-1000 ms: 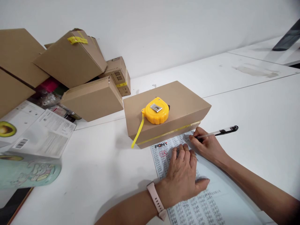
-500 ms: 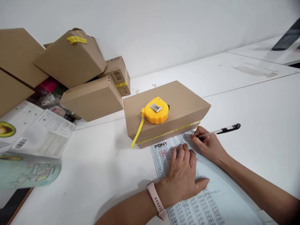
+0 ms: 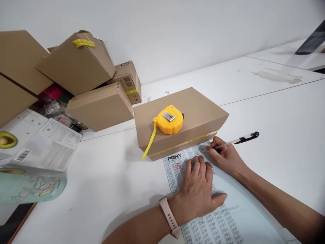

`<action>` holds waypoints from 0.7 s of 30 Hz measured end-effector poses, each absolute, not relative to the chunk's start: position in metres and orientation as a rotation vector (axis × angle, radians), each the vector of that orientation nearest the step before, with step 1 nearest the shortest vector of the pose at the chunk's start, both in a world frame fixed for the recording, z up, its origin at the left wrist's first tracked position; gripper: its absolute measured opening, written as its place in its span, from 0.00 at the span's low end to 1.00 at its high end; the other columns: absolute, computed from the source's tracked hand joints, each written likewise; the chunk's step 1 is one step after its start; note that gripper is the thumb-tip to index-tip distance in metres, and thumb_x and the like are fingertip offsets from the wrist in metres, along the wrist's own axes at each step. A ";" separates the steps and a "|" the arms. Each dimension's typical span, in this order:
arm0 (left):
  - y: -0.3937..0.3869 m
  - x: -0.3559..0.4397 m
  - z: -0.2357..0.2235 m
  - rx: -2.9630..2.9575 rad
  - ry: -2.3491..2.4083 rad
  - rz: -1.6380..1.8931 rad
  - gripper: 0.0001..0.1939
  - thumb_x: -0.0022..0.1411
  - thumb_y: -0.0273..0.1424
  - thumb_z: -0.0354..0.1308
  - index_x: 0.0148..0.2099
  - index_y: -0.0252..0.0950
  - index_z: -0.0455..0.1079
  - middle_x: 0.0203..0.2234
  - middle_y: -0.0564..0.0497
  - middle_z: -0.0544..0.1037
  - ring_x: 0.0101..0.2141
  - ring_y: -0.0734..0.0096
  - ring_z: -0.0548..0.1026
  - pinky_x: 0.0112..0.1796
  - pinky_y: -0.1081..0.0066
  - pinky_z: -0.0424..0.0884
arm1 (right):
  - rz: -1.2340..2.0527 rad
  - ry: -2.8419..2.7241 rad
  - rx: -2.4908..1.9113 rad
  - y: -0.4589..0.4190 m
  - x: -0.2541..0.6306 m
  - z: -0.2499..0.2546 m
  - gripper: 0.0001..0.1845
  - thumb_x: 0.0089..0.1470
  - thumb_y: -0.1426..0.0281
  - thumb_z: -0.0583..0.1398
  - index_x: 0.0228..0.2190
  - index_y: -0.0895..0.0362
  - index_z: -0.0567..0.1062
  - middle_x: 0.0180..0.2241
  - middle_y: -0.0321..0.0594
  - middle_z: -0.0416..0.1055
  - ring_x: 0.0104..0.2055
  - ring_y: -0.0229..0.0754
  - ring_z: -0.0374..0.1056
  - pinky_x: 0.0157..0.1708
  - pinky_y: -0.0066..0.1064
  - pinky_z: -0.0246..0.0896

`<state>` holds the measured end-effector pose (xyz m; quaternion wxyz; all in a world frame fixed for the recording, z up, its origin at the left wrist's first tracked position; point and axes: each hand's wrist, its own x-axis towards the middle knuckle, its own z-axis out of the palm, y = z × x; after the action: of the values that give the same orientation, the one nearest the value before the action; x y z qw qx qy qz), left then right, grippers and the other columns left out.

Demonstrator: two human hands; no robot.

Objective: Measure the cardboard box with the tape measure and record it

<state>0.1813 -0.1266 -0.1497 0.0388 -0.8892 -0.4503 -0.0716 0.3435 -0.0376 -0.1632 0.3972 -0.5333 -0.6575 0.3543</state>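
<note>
A sheet of paper (image 3: 238, 196) covered in columns of handwriting lies on the white table, with "PONY" printed near its top. My left hand (image 3: 196, 189) rests flat on it, fingers stretched forward and thumb out to the right. In my right hand (image 3: 225, 154) is a pen (image 3: 245, 138) with a clear barrel and black cap end, its tip low at the paper's upper edge and partly hidden by my fingers. Just beyond the paper stands a closed cardboard box (image 3: 200, 105) with yellow tape along its side. On that box sits a yellow tape measure (image 3: 169, 120) with a yellow strap.
Cardboard boxes (image 3: 76, 64) are piled at the back left. Before them lie a white carton (image 3: 58, 145) with an avocado picture and a light green bottle or bag (image 3: 33, 186) with a cartoon print. A dark object (image 3: 311, 40) stands at the far right.
The pen's rear end has tilted slightly up and to the left as my right hand shifts very little. My left hand, the box and the tape measure stay in place.
</note>
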 end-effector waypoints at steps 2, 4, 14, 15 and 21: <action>-0.126 0.181 -0.150 -2.721 -1.379 -0.216 0.42 0.68 0.56 0.45 0.64 0.21 0.61 0.62 0.28 0.66 0.63 0.45 0.62 0.61 0.51 0.58 | 0.898 -1.664 -1.344 -0.037 0.343 -0.162 0.13 0.54 0.64 0.60 0.24 0.52 0.61 0.17 0.28 0.53 0.21 0.34 0.50 0.20 0.29 0.46; -0.126 0.182 -0.151 -2.718 -1.375 -0.214 0.42 0.68 0.56 0.45 0.64 0.21 0.61 0.62 0.28 0.66 0.63 0.45 0.62 0.62 0.51 0.58 | 0.895 -1.675 -1.343 -0.037 0.343 -0.162 0.13 0.53 0.64 0.61 0.23 0.52 0.61 0.17 0.28 0.53 0.21 0.34 0.50 0.20 0.29 0.46; -0.126 0.181 -0.151 -2.722 -1.380 -0.216 0.42 0.68 0.56 0.44 0.65 0.21 0.60 0.63 0.27 0.65 0.64 0.45 0.61 0.62 0.51 0.57 | 0.878 -1.677 -1.349 -0.039 0.343 -0.158 0.13 0.53 0.64 0.60 0.23 0.52 0.61 0.17 0.28 0.53 0.20 0.34 0.50 0.19 0.29 0.47; -0.126 0.181 -0.150 -2.723 -1.382 -0.213 0.42 0.68 0.56 0.44 0.65 0.21 0.60 0.63 0.27 0.65 0.64 0.45 0.61 0.62 0.51 0.57 | 0.880 -1.679 -1.350 -0.039 0.343 -0.158 0.13 0.53 0.64 0.60 0.23 0.52 0.61 0.17 0.28 0.53 0.20 0.34 0.50 0.19 0.28 0.47; -0.126 0.181 -0.149 -2.738 -1.387 -0.215 0.42 0.68 0.56 0.45 0.65 0.21 0.60 0.63 0.27 0.65 0.64 0.44 0.61 0.62 0.51 0.57 | 0.858 -1.678 -1.339 -0.038 0.342 -0.159 0.12 0.53 0.65 0.60 0.23 0.51 0.61 0.17 0.28 0.53 0.20 0.35 0.50 0.20 0.29 0.47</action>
<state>0.1808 -0.1261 -0.1495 0.0324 -0.8894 -0.4505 -0.0698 0.3421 -0.0380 -0.1585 0.4031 -0.5301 -0.6641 0.3397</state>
